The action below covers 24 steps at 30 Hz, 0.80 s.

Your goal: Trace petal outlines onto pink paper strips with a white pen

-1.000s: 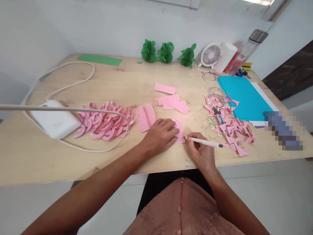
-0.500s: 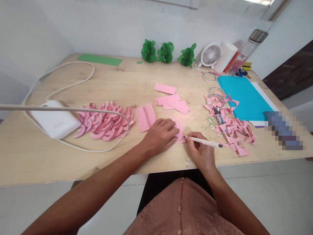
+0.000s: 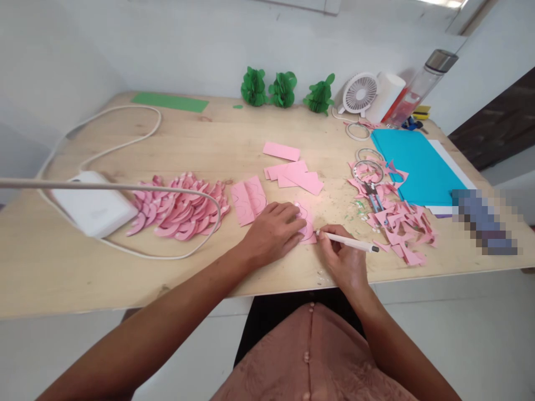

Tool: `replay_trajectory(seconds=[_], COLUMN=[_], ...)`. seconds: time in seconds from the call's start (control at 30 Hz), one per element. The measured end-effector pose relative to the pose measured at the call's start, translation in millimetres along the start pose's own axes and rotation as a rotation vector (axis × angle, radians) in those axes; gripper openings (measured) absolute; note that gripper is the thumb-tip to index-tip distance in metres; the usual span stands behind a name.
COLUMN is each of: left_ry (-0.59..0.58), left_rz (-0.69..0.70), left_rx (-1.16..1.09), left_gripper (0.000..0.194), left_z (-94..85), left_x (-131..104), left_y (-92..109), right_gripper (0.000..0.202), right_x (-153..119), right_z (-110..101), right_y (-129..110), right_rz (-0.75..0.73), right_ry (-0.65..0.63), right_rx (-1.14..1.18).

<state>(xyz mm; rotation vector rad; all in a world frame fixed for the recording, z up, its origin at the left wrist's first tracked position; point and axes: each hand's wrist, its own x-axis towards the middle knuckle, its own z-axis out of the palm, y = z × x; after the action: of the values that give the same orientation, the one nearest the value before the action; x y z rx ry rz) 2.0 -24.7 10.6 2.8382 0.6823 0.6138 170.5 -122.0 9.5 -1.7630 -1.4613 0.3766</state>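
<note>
While my left hand [image 3: 276, 231] lies palm down on a pink paper piece [image 3: 309, 230], my right hand [image 3: 346, 256] holds a white pen [image 3: 353, 242]. Left grip: fingers laid nearly flat and close together, resting over the left part of the paper. Right grip: narrow, thumb and fingers pinched around the pen near its left end; its dark other end points right. The pen's left end sits at the right edge of the paper; whether it touches, I cannot tell. Paper position: near side of the wooden table [image 3: 200, 145], between my hands, curved outline drawn on its exposed part.

Just far and left of my left hand: outlined pink papers [image 3: 246, 203] bearing similar curves. Farther off: overlapping pink strips [image 3: 295, 175], one single pink strip [image 3: 281, 151] beyond them. To the left: heap of curved pink cutouts [image 3: 184, 209], beside a white box-shaped device [image 3: 96, 206]. To the right: pink paper scraps [image 3: 412, 229] and a blue-handled tool [image 3: 375, 199], near bright blue sheets [image 3: 418, 167]. Far edge, by the wall: three green paper ornaments [image 3: 253, 88], left of a white fan [image 3: 360, 93].
</note>
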Motion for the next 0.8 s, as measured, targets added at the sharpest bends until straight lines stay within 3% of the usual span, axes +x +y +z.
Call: replay_trajectory(seconds=[0.8], left_ry=[0.0], left_rz=[-0.002], left_rx=[0.002], left_gripper=[0.02], left_z=[-1.8], left_x=[0.4], left_y=[0.7], right_gripper=[0.016], right_x=[2.6], right_z=[-0.2], right_y=[0.0], right_rz=[0.022], right_ry=[-0.017], right_rx=[-0.015])
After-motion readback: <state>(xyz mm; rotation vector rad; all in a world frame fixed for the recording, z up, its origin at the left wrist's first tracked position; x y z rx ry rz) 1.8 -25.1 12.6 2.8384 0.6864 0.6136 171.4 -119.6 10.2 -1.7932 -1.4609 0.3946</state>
